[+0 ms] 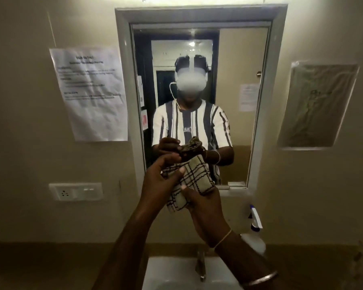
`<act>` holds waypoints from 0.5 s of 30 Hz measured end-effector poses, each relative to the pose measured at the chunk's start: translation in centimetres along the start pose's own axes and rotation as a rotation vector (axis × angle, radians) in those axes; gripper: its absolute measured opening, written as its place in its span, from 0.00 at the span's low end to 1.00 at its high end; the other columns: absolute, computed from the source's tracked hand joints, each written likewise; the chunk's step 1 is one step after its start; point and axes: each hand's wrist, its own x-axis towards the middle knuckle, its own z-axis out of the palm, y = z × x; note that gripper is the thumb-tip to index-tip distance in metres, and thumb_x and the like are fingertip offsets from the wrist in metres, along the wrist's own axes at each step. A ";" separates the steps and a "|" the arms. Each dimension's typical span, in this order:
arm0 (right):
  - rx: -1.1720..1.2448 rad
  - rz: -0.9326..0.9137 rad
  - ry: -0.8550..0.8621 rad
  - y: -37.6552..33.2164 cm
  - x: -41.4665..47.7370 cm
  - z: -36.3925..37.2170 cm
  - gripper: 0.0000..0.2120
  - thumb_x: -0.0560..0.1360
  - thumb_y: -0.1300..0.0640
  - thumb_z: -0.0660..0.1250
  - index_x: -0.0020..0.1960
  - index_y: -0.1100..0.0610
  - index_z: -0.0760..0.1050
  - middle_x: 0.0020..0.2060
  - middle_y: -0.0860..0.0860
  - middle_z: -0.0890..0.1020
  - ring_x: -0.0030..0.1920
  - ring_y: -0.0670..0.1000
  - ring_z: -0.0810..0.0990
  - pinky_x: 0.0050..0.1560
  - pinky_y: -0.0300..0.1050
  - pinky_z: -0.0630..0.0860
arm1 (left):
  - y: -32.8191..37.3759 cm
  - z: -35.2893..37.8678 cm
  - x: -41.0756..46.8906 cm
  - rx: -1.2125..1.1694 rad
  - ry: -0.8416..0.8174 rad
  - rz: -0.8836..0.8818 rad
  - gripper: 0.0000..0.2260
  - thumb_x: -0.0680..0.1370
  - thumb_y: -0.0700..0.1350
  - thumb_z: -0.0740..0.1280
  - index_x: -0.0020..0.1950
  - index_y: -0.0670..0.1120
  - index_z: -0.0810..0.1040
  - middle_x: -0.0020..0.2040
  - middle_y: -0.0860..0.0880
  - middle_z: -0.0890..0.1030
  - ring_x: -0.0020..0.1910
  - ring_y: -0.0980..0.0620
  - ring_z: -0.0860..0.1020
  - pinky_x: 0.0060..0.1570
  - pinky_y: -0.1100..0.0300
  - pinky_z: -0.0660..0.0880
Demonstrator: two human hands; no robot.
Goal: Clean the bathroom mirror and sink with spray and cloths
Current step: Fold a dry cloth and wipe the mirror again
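A: Progress, largest thing first?

B: An early stage is judged. The mirror (235, 59) is hung on the wall, flat glass in a pale moulded frame. It is not touched by anything. No spray film or wipe streaks can be made out, though the light is dim.

A: Sink?

B: The sink (168, 268) is seen only at the bottom edge, white, smooth and glazed, below a dull metal tap (200, 264). Whether it has been wiped cannot be told. Both surfaces are counted as left to do.

A: Spray?

B: The spray bottle (255, 231) is stood on the counter just right of the tap. It is pale plastic with a white trigger head and is partly hidden by the right forearm. It is not held.

A: Cloth, hands?

B: The cloth (195, 176) is held up in front of the mirror's lower edge. It is soft woven fabric, cream with dark check lines, and is bunched into folds. The upper part is pinched by the left hand (161, 176) and the lower part is gripped by the right hand (203, 204). Folding or readying for wiping is judged.
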 end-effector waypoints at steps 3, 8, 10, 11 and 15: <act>-0.051 -0.151 0.089 -1.6 1.4 2.8 0.27 0.77 0.70 0.69 0.74 0.55 0.69 0.65 0.55 0.81 0.64 0.56 0.81 0.61 0.61 0.81 | 2.2 -0.3 1.5 -0.010 0.055 0.097 0.14 0.80 0.42 0.72 0.65 0.52 0.81 0.60 0.53 0.84 0.59 0.54 0.83 0.57 0.48 0.83; -0.078 -0.426 0.203 -6.7 3.9 8.2 0.29 0.80 0.63 0.69 0.77 0.51 0.63 0.68 0.47 0.74 0.65 0.43 0.76 0.52 0.28 0.78 | 6.0 -0.9 4.0 -0.109 0.116 0.156 0.12 0.82 0.38 0.67 0.66 0.44 0.80 0.60 0.50 0.84 0.60 0.51 0.83 0.61 0.42 0.81; -0.181 -0.620 0.265 -9.1 5.4 10.1 0.30 0.80 0.64 0.68 0.77 0.51 0.62 0.68 0.48 0.73 0.61 0.38 0.75 0.52 0.23 0.74 | 7.4 -1.4 4.8 -0.135 0.118 0.167 0.12 0.82 0.38 0.67 0.65 0.43 0.80 0.60 0.51 0.85 0.60 0.53 0.83 0.63 0.44 0.80; -0.267 -0.734 0.297 -10.3 6.2 10.8 0.31 0.79 0.64 0.68 0.77 0.50 0.61 0.68 0.48 0.72 0.63 0.39 0.73 0.57 0.25 0.73 | 8.0 -1.7 5.2 -0.144 0.120 0.172 0.12 0.82 0.38 0.66 0.65 0.42 0.80 0.58 0.53 0.85 0.59 0.55 0.83 0.61 0.49 0.81; -0.658 -1.115 0.405 -13.2 11.5 12.6 0.40 0.70 0.72 0.72 0.76 0.53 0.60 0.73 0.61 0.70 0.70 0.53 0.70 0.66 0.51 0.77 | 8.9 -2.8 6.6 -0.207 0.139 0.174 0.11 0.83 0.38 0.66 0.65 0.43 0.80 0.54 0.54 0.86 0.53 0.55 0.85 0.50 0.60 0.82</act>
